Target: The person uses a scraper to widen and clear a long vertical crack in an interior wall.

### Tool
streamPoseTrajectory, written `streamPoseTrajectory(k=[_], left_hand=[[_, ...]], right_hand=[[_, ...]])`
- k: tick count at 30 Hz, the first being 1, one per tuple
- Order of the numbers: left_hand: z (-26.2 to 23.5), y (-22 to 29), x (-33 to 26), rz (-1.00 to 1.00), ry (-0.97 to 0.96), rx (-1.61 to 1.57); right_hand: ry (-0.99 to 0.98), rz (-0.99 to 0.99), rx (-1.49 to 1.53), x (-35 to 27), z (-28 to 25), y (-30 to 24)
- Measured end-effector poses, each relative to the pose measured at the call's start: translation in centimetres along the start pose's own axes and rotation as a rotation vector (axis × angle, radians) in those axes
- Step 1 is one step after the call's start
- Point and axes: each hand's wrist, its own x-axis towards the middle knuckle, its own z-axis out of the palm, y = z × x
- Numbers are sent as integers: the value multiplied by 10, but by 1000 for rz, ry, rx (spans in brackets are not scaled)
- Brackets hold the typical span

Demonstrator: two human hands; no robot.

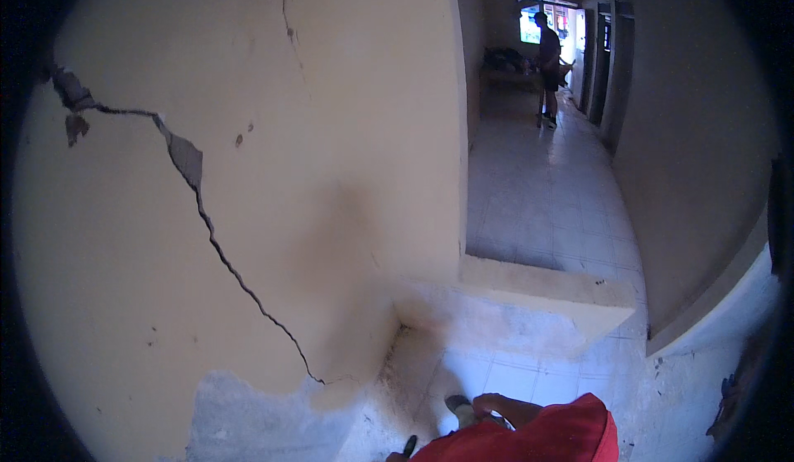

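Note:
At the bottom edge, a sliver of my left hand (396,457) shows beside a dark, narrow object (409,444). It appears closed on that object, whose kind I cannot make out. My right hand (488,402) hangs low in front of my red shirt (546,435), close to my leg and shoe (454,402). Its fingers look bent and are partly in shadow, so whether they hold anything is unclear. To the left rises a cream wall (331,114) with a long jagged crack (217,245) and patches of lost plaster.
A low ledge (546,287) juts from the wall's end across the tiled floor (550,205). Down the corridor stands a person (548,57) in dark clothes near a bright window. A heap of things (506,61) lies on a bench. Doorways line the right wall (695,131).

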Motion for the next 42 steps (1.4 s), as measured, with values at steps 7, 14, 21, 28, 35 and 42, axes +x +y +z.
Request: streamPoseTrajectory(k=[7, 14, 21, 28, 35, 42], left_hand=[[7, 39, 5, -28, 44, -34], [26, 60, 14, -83, 58, -58], [37, 67, 16, -107, 45, -48], [45, 36, -12, -103, 33, -66], [49, -49, -69, -109, -4, -84], [62, -118, -116, -160, 2, -174]], right_hand=[[20, -38, 24, 12, -52, 10], [-14, -35, 56, 13, -67, 41], [-31, -46, 93, 6, -56, 60], [-46, -55, 26, -3, -32, 77], [-29, 65, -340, 17, -25, 103], [-44, -254, 58, -38, -7, 1]])
